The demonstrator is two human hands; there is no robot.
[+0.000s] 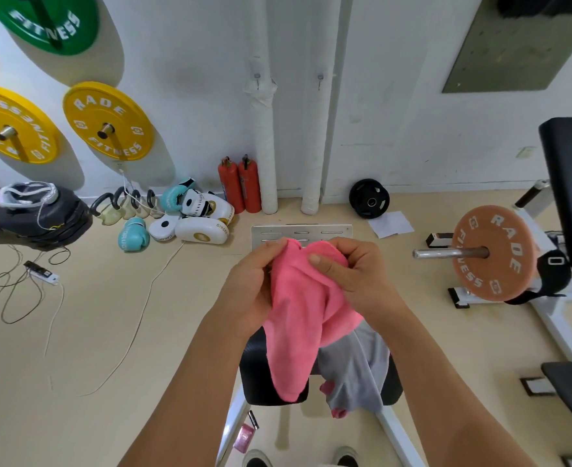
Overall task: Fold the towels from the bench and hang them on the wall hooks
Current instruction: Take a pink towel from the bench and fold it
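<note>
Above the black bench pad, in the head view, both hands had the pink towel bunched between them. The left hand was closed around the towel's upper left edge, fingers curled into the cloth. The right hand pinched the upper right part, thumb lying across the front and fingers wrapped behind. From the two grips the towel hung down in loose, uneven folds, its lower end dangling in front of the pad; no neat fold was visible yet.

A grey towel lay crumpled on the bench just beside and partly under the pink one, untouched by either hand. Small pink bits showed at its lower edge; whether they belonged to a third cloth could not be told.

On the wall ahead, two hooks and were both bare, well apart from the hands.

Judged from this, the task looked to be at an early stage: nothing had been hung, the pink towel was only being gathered or straightened for folding, and the grey towel was not yet started. Folding, the walk to the wall and both hangings seemed to remain.
</note>
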